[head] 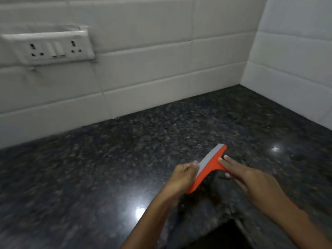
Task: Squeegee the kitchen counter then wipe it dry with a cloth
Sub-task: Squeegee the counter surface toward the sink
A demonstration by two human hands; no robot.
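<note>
An orange squeegee with a grey rubber blade is held above the dark speckled granite counter, blade facing up and left. My right hand grips its handle, two fingers stretched along the orange neck. My left hand is curled at the blade's near end, its fingertips pinching the grey edge. No cloth is in view.
White tiled walls meet in a corner at the back right. A white double socket plate sticks out from the left wall. A dark sink opening cuts into the counter's front edge.
</note>
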